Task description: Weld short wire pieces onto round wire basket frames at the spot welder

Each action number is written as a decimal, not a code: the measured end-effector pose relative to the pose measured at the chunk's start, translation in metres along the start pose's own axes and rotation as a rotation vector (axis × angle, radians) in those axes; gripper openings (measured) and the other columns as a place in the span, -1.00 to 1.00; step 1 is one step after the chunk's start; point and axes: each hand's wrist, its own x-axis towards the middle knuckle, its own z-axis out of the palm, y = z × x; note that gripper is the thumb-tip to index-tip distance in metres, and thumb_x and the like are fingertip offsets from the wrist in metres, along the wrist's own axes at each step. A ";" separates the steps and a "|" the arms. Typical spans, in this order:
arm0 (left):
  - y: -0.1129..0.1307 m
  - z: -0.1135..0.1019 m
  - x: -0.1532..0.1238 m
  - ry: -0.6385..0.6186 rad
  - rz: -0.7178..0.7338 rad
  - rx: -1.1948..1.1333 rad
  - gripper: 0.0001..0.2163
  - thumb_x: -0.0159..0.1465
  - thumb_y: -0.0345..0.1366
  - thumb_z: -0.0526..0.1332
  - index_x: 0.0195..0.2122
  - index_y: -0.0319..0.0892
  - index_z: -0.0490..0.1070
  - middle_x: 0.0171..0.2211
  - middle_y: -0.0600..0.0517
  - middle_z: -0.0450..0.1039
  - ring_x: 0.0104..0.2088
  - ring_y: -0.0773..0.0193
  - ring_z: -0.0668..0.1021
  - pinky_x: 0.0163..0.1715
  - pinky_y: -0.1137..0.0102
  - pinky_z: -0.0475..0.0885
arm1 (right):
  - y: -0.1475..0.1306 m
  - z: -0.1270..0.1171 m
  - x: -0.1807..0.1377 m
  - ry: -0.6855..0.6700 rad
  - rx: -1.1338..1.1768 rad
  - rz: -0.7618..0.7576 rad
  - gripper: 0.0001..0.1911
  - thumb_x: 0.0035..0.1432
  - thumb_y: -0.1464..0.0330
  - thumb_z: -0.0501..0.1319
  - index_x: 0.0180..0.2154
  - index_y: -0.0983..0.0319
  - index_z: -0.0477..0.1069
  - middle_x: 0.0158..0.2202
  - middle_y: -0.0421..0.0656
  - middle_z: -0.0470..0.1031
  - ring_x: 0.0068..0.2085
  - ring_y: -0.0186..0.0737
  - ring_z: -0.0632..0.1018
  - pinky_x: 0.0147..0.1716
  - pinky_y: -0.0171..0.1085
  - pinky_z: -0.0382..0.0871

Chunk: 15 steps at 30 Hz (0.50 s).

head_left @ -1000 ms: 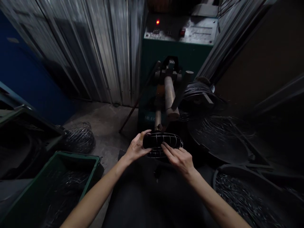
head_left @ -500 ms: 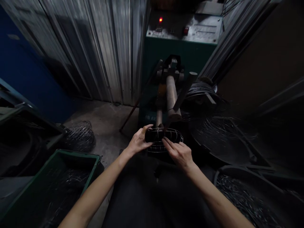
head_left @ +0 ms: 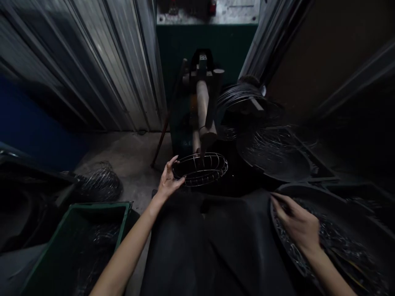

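My left hand (head_left: 169, 181) grips the left side of a round wire frame (head_left: 212, 177), thumb in front and fingers behind. The frame has rings of thin metal wire joined by short cross wires, and it sits at the lower electrode tip of a green welding machine (head_left: 202, 98). Off to the right, my right hand (head_left: 298, 224) hangs over the rim of a dark round tub (head_left: 277, 190) of small metal wire pieces. Its fingers are bent and smeared by motion, so whether anything is between them cannot be made out.
A green crate (head_left: 72, 209) with wire pieces stands at the lower left, a wire bundle (head_left: 103, 181) on the floor behind it. Coiled wire (head_left: 237, 96) hangs right of the machine, above a dark round tray (head_left: 274, 158). Corrugated metal sheeting (head_left: 123, 61) lines the back left.
My right hand has left the wire frame and moved right and down to the tub of wire pieces. My left hand still holds the frame. The view has tilted down and turned right.
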 end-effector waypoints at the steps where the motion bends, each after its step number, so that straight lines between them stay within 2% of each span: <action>1: 0.001 0.001 0.000 0.022 -0.008 -0.017 -0.27 0.08 -0.34 0.33 0.23 -0.06 -0.02 0.00 -0.08 0.34 -0.01 0.18 0.49 0.00 0.23 0.44 | 0.031 0.002 -0.013 -0.111 -0.127 0.186 -0.61 0.14 0.14 0.09 -0.16 0.21 0.52 -0.24 -0.04 0.60 -0.35 -0.01 0.60 -0.45 -0.18 0.41; 3: 0.003 0.000 0.000 0.037 -0.015 -0.050 -0.28 0.07 -0.34 0.34 0.21 -0.04 0.00 -0.01 -0.06 0.35 -0.02 0.20 0.51 -0.02 0.25 0.45 | 0.085 0.010 -0.038 -0.442 -0.225 0.369 -0.65 0.01 0.13 0.14 -0.25 0.17 0.54 -0.35 -0.05 0.61 -0.38 0.06 0.60 -0.45 -0.12 0.43; 5: 0.005 -0.003 -0.001 0.019 -0.015 -0.073 -0.28 0.05 -0.33 0.36 0.19 -0.04 0.02 -0.03 -0.05 0.37 -0.02 0.19 0.51 -0.03 0.26 0.46 | 0.120 0.021 -0.064 -0.655 -0.206 0.417 -0.71 -0.13 0.13 0.21 -0.35 0.12 0.53 -0.41 -0.09 0.61 -0.33 0.07 0.61 -0.36 -0.12 0.47; 6: 0.006 -0.004 -0.003 0.002 -0.014 -0.078 -0.28 0.04 -0.33 0.37 0.18 -0.03 0.03 -0.04 -0.05 0.38 -0.02 0.19 0.52 -0.04 0.26 0.46 | 0.131 0.025 -0.075 -0.714 -0.180 0.419 -0.73 -0.19 0.14 0.24 -0.40 0.11 0.52 -0.42 -0.10 0.61 -0.29 0.07 0.61 -0.31 -0.13 0.48; 11: 0.019 -0.009 -0.014 -0.065 0.023 -0.110 -0.30 0.03 -0.30 0.39 0.14 -0.04 0.05 -0.05 -0.05 0.41 -0.03 0.18 0.53 -0.04 0.25 0.47 | 0.145 0.034 -0.105 -0.793 -0.134 0.426 -0.78 -0.25 0.17 0.23 -0.49 0.12 0.50 -0.35 -0.05 0.61 -0.17 0.09 0.59 -0.17 -0.15 0.47; 15: 0.034 -0.011 -0.018 -0.078 -0.012 -0.111 -0.34 0.03 -0.29 0.39 0.11 -0.06 0.09 -0.04 -0.06 0.43 -0.01 0.17 0.52 -0.01 0.24 0.45 | 0.151 0.032 -0.109 -0.733 -0.163 0.365 -0.84 -0.26 0.24 0.21 -0.52 0.10 0.48 -0.38 -0.07 0.61 -0.22 0.06 0.61 -0.22 -0.20 0.48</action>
